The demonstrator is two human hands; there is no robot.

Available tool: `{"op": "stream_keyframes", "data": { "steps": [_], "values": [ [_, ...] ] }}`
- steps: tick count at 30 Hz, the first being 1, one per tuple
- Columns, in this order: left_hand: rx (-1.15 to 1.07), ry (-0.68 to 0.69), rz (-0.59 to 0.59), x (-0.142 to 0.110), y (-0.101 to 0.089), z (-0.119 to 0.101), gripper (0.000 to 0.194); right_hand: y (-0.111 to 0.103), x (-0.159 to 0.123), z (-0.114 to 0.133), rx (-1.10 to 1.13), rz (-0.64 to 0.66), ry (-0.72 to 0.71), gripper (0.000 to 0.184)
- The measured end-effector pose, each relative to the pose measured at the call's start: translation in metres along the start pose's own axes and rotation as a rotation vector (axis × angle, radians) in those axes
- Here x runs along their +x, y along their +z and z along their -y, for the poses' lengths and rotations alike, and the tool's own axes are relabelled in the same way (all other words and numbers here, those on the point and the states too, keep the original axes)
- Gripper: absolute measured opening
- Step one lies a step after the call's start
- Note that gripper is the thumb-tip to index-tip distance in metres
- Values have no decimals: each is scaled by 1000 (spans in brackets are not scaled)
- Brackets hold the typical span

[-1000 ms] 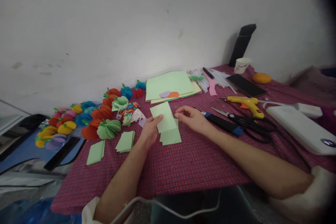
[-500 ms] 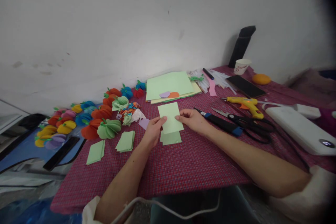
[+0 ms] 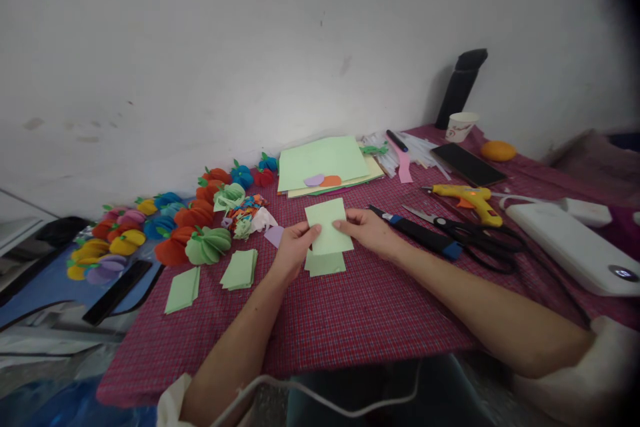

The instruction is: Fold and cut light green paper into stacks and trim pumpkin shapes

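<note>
A pale green paper rectangle (image 3: 329, 232) is held up between both hands over the table. My left hand (image 3: 295, 245) pinches its left side with the thumb on top. At the opposite side, my right hand (image 3: 369, 229) grips it the same way, fingers behind the sheet. Whether it is one sheet or several together, I cannot tell. Just below it, more green paper pieces (image 3: 326, 265) lie on the cloth, partly covered. Two small stacks of cut green paper, one nearer (image 3: 240, 270) and one farther left (image 3: 182, 291), rest left of my left forearm.
Colourful paper pumpkins (image 3: 193, 215) and paper scraps (image 3: 246, 217) fill the left side. Large green sheets (image 3: 323, 161) lie at the back. On the right are a utility knife (image 3: 420, 235), scissors (image 3: 475, 240), a yellow glue gun (image 3: 467, 197), a phone (image 3: 468, 163) and a white power bank (image 3: 573, 247).
The held green paper has shifted slightly to the right and tilted a little. My left hand has moved slightly right with it; the things on the table stay put.
</note>
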State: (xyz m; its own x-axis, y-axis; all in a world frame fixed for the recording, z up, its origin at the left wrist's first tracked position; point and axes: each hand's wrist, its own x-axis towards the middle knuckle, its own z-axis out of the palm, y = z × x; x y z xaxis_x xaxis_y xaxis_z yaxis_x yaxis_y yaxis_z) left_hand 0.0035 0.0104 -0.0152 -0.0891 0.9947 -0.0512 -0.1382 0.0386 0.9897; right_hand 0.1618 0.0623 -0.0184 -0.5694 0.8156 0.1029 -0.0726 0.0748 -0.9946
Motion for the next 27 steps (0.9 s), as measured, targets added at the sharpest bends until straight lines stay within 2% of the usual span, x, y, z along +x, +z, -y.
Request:
{"op": "stream_keyframes", "data": {
  "steps": [7,14,20,27],
  "values": [
    [-51,40,24,-2,0,-6,24,-1,0,3,59,-30,1,27],
    [-162,29,23,-4,0,-14,17,1,-2,14,-25,-108,0,23],
    [-208,0,31,-4,-1,-12,12,2,-5,22,-12,-83,-7,25],
    [-204,-5,49,-5,-2,-13,10,1,-2,15,92,-47,-3,26]
  ]
}}
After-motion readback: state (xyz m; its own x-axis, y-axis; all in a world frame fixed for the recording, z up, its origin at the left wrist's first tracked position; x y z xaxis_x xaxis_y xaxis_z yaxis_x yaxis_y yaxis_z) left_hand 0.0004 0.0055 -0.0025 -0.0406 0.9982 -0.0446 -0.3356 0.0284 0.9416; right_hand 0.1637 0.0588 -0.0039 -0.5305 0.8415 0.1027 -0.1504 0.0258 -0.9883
